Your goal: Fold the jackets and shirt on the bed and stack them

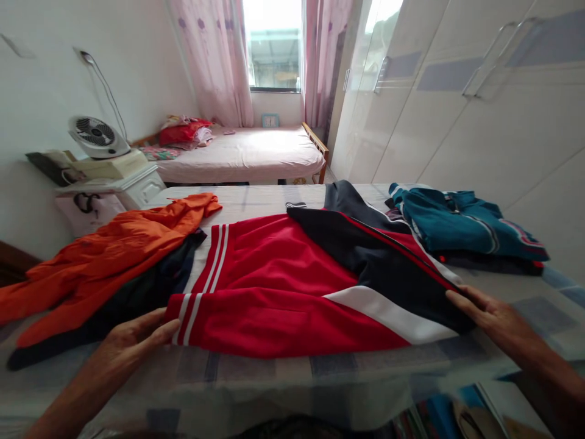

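Observation:
A red, black and white track jacket (278, 262) lies spread on the bed, its near side folded over toward the middle. My left hand (137, 338) pinches the striped red hem at the near left corner. At the other end, my right hand (487, 308) grips the black shoulder part, fingers beneath and thumb on top. One black sleeve with white cuff stripes lies across the jacket, and a dark grey part sticks out at the far side.
An orange jacket (123, 238) lies over dark clothes (155, 280) at the left. A folded teal jacket (452, 219) tops a pile at the right. Beyond are a second bed (256, 152), a fan (98, 134) on a cabinet and white wardrobes (434, 122). Books (475, 408) show below the near edge.

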A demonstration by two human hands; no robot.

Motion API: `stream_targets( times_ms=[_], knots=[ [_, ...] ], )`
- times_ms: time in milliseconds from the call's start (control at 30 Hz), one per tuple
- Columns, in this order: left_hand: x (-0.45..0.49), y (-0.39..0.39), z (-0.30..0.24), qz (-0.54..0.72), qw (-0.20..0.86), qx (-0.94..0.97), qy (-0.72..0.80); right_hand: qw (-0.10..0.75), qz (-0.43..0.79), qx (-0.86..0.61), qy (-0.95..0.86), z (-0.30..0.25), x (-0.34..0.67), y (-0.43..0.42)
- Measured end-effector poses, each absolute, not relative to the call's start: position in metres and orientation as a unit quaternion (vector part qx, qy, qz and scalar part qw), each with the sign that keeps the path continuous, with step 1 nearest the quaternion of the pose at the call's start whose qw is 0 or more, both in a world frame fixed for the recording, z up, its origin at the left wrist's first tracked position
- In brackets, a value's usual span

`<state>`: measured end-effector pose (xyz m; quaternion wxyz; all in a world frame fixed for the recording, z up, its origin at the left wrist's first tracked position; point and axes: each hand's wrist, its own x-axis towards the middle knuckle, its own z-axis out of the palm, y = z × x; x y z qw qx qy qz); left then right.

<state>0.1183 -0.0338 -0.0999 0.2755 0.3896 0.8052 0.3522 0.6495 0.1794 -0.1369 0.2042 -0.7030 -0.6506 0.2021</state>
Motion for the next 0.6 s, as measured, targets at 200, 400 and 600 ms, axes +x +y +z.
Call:
stream_targets(
  times_ms=[200, 400, 600],
  knots=[
    [0.094, -0.052, -0.121, 0.38, 0.328, 0.369, 0.783, 0.17, 0.125, -0.69, -0.693, -0.134, 0.642, 0.178],
    [0.099, -0.043, -0.118, 0.343, 0.297, 0.377, 0.807, 0.139, 0.076, -0.667, -0.728, -0.126, 0.623, 0.195],
    [0.114, -0.038, -0.119, 0.379, 0.248, 0.402, 0.796, 0.177, 0.089, -0.595, -0.779, -0.103, 0.581, 0.221]
  ],
)
